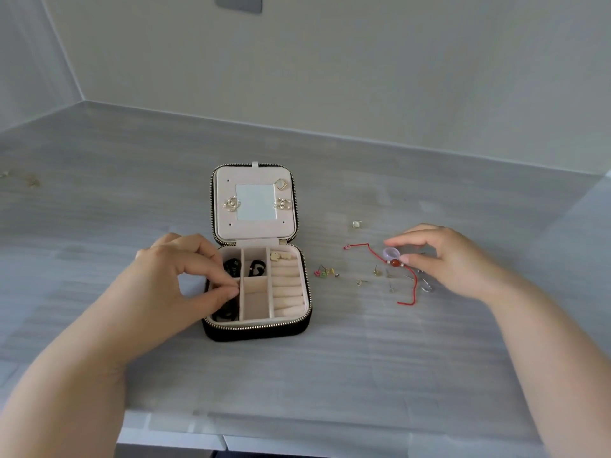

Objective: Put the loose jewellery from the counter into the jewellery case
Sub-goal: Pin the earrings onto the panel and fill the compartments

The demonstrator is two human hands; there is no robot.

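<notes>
The right hand point(453, 259) hangs over the loose jewellery with thumb and forefinger parted around a lilac ring point(391, 252). Its fingers point(401, 241) are half open, close to the ring but not clearly closed on it; whether they touch it I cannot tell. To do this pickup well, I would pinch the ring alone by its band and lift straight up, since it lies against the red cord point(363, 247) with its orange bead point(395, 263), and a careless grab could drag the cord along and scatter the small studs point(377, 272) nearby.

The left hand point(185, 276) rests over the left side of the open case point(258, 292), thumb and forefinger pressed together in a pinch above the compartment holding a dark band point(224, 314). What they pinch, if anything, is hidden.

The case sits on the grey counter point(330, 358), lid back, with earrings point(282, 203) pinned beside its mirror. The middle compartments and ring rolls are mostly free. Coloured studs point(325, 272) lie just right of the case, and a square piece point(356, 224) lies farther back.
</notes>
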